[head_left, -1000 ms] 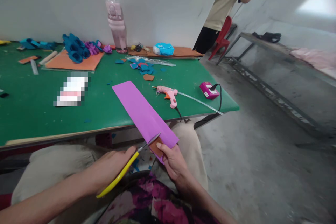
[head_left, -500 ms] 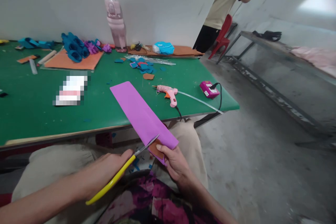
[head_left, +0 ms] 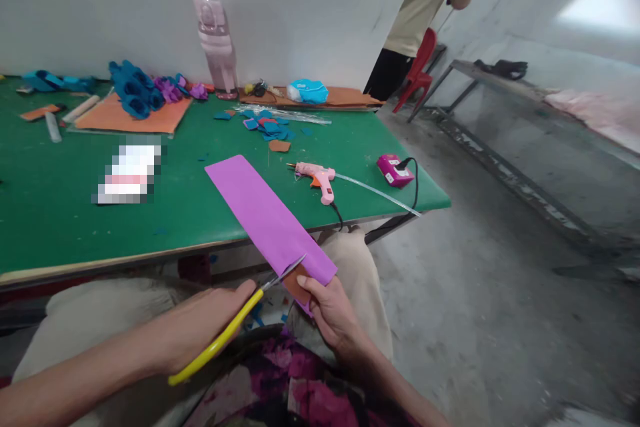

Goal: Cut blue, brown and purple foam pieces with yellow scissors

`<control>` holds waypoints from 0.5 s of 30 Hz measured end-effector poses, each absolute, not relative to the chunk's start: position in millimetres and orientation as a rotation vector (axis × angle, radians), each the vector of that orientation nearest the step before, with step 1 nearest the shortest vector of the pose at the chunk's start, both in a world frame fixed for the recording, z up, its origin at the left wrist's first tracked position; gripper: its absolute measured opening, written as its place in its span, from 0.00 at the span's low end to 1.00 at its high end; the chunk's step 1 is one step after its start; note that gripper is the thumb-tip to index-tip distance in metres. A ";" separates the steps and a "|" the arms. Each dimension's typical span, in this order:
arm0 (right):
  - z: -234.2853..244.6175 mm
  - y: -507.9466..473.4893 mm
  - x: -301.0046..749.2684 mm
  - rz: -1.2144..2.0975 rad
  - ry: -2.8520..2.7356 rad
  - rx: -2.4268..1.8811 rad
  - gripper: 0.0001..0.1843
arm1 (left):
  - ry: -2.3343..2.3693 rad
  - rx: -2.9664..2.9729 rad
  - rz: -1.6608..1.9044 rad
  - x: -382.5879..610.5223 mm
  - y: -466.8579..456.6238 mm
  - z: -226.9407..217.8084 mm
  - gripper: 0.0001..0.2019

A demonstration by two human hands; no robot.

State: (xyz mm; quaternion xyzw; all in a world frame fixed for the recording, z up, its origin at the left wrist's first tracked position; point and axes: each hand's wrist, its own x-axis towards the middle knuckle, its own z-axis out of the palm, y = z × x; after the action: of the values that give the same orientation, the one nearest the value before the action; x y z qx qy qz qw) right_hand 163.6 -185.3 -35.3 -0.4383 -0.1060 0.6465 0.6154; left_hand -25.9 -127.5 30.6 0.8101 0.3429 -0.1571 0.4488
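- Holds yellow scissors (head_left: 235, 327) in the left hand (head_left: 200, 330), with fingers shut tight round the handles.
- Puts the blades at the near edge of the sheet; cannot tell how wide they gape.
- Pinches the purple sheet (head_left: 265, 217) and a small brown piece (head_left: 297, 283) together in the right hand (head_left: 333, 313), thumb on top, fingers curled under.
- Probably best to press the brown piece flat on the sheet and cut close round its edge.
- Likely better to take small snips and turn the sheet, not the scissors.
- Wise to hold the thumb well back from the blades.
- Sits above the lap, near end in the hand, far end sticking out over the green bench (head_left: 60, 227).
- Looks long, thin, smooth and bright purple, with straight edges; seems bendy and easy to crease.
- Lies near a pink glue gun (head_left: 317, 175), not touching it.
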 end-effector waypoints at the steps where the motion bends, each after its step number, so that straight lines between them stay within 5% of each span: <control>1: -36.3 -185.4 163.6 1.492 -0.247 -1.007 0.21 | 0.843 1.977 -0.379 -26.4 -128.2 30.8 0.05; 15: -48.4 -187.0 162.8 1.390 -0.350 -1.073 0.21 | 0.813 1.876 -0.391 -24.3 -130.4 30.1 0.08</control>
State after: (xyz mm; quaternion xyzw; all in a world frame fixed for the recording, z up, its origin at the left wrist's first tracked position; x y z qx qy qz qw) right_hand 162.8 -187.0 -48.4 -0.4678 -0.1526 0.6057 0.6252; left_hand -24.3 -130.4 30.1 0.7777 0.3369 -0.1620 0.5054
